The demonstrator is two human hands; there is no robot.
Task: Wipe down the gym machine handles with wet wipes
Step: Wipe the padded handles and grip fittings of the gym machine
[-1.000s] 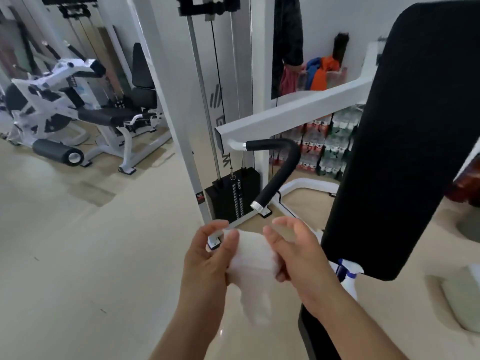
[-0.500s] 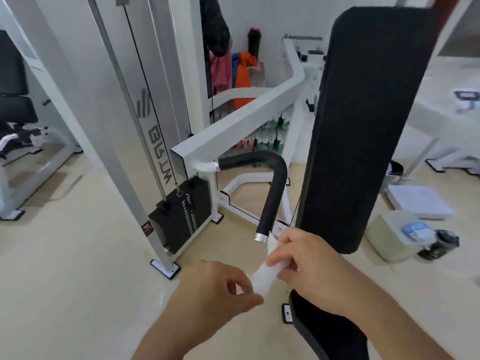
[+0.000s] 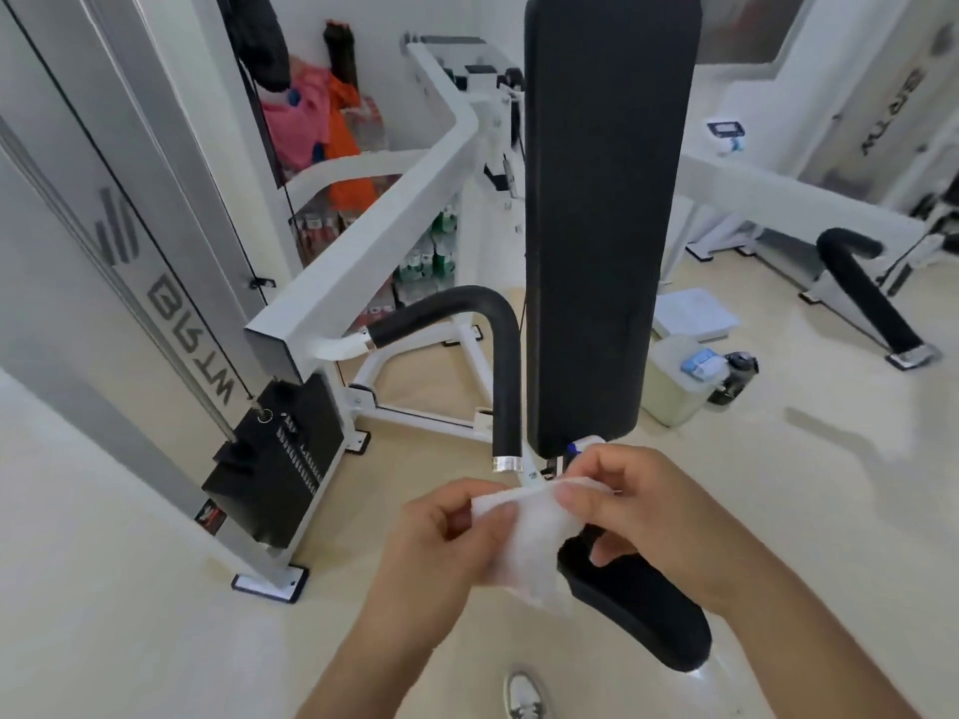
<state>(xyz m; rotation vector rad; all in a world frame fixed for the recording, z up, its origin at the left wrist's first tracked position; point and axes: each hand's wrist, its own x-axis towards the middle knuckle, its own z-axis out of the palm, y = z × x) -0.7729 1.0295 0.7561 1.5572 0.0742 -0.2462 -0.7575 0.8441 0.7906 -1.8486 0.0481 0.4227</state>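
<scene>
Below the curved black foam-covered handle (image 3: 495,350), I am holding a crumpled white wet wipe (image 3: 529,531) in both hands.

My left hand (image 3: 441,542) is pinching the wipe's left edge between thumb and curled fingers, while my right hand (image 3: 638,511) is gripping its upper right corner with fingertips closed. I am keeping the wipe just under the handle's silver end cap (image 3: 506,463), apart from it, in front of the tall black upright back pad (image 3: 597,215).

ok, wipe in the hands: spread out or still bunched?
Partly spread. The wipe is stretched between the left hand and right hand, each pinching an upper edge, but its lower part hangs crumpled.
</scene>
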